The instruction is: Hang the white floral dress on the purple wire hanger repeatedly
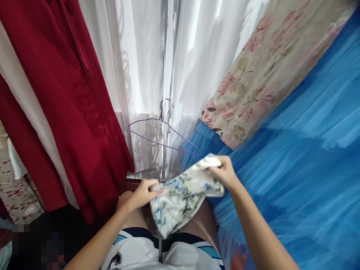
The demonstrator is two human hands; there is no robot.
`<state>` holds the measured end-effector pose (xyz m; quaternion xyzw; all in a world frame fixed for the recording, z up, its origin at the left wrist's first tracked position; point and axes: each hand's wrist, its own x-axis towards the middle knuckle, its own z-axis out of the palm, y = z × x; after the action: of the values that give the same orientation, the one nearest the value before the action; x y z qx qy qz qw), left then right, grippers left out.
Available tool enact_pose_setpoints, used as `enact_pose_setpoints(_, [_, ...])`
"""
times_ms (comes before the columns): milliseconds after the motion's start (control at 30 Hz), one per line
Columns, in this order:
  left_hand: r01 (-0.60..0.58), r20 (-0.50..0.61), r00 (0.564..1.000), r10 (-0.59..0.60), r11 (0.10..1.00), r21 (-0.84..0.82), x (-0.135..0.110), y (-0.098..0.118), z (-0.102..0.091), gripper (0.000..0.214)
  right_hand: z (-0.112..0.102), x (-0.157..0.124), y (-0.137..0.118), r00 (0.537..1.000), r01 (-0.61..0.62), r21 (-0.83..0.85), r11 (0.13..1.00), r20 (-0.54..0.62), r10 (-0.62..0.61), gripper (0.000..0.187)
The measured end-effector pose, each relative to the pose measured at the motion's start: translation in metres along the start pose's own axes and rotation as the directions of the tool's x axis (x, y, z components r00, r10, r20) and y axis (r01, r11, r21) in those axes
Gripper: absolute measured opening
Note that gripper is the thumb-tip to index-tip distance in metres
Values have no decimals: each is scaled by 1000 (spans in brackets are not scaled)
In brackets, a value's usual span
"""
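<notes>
Stretched between my two hands is a white cloth garment with a blue and yellow floral print; its exact kind is unclear, and part of it is blurred. My left hand pinches its left edge between thumb and fingers. At the upper right corner, my right hand grips it the same way. The garment hangs over my lap, its lower end folded and drooping between my thighs. Just beyond it, a thin purple wire hanger hangs bare from an upright metal stand.
A long red garment hangs at the left. White curtains cover the back. On the right hang a beige floral cloth and a large blue tulle skirt, close to my right arm. My white shorts show below.
</notes>
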<state>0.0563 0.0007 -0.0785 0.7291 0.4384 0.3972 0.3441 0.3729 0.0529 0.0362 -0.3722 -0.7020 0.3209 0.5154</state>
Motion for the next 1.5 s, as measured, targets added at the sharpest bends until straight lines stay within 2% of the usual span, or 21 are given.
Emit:
enact_pose_setpoints(33, [-12,-101,995,16,999,33,3,-3,-10,34,-6,20,2,995,37,6,999,-93,-36,12])
enact_pose_setpoints(67, [-16,-184,983,25,999,52,6,-6,-20,37,-9,40,3,991,41,18,999,-125,-38,13])
enact_pose_setpoints(167, [-33,-302,952,50,998,61,12,-11,-44,35,7,96,6,998,8,66,998,-66,-3,15])
enact_pose_setpoints(267, [-64,-367,924,109,989,132,17,-14,-69,29,46,127,7,999,-10,101,995,51,4,19])
enact_pose_setpoints(367, [-36,-387,903,188,930,366,26,-21,-102,26,76,129,7,993,-31,141,989,119,15,27])
enact_pose_setpoints(467, [-7,-262,946,193,817,576,44,-33,-141,17,82,122,2,982,-111,209,972,173,75,30])
enact_pose_setpoints(533, [6,-213,965,154,797,604,60,-38,-166,10,77,120,-4,969,-167,253,953,221,111,29])
enact_pose_setpoints(600, [35,-233,964,130,803,594,81,-39,-188,8,72,120,-9,962,-185,254,949,245,122,25])
enact_pose_setpoints(667, [74,-299,946,125,814,576,106,-32,-209,10,68,121,-14,964,-170,216,962,240,116,21])
enact_pose_setpoints(767, [116,-433,890,140,850,514,146,-9,-230,12,65,124,-21,970,-125,175,977,230,83,21])
enact_pose_setpoints(833, [109,-490,859,146,884,455,170,9,-235,18,63,124,-23,965,-135,191,972,248,86,24])
enact_pose_setpoints(933, [55,-482,868,118,942,331,194,28,-226,29,60,125,-23,936,-266,248,932,296,188,28])
enact_pose_setpoints(1000, [32,-460,884,82,972,235,197,33,-218,36,56,125,-18,900,-377,238,895,323,293,33])
enact_pose_setpoints(1067, [31,-476,878,48,987,157,191,33,-215,38,49,121,-11,901,-400,215,891,272,339,39])
enact_pose_setpoints(1167, [48,-532,847,18,993,111,172,31,-221,27,34,105,0,972,-228,179,957,97,213,41])
enact_pose_setpoints(1233, [49,-519,854,15,993,110,161,35,-223,17,27,89,6,994,-103,112,988,49,98,40])
enact_pose_setpoints(1300, [26,-464,885,29,994,110,154,44,-220,19,25,74,9,998,-41,63,997,47,38,42])
enact_pose_setpoints(1400, [-61,-343,934,104,989,132,152,67,-204,28,27,67,5,997,33,71,997,-72,-28,44])
enact_pose_setpoints(1433, [-107,-301,941,156,979,174,152,74,-197,29,27,70,1,991,56,74,996,-123,-47,44])
enact_pose_setpoints(1500, [-196,-258,925,280,932,306,153,87,-185,31,23,81,-9,974,93,68,993,-211,-76,41])
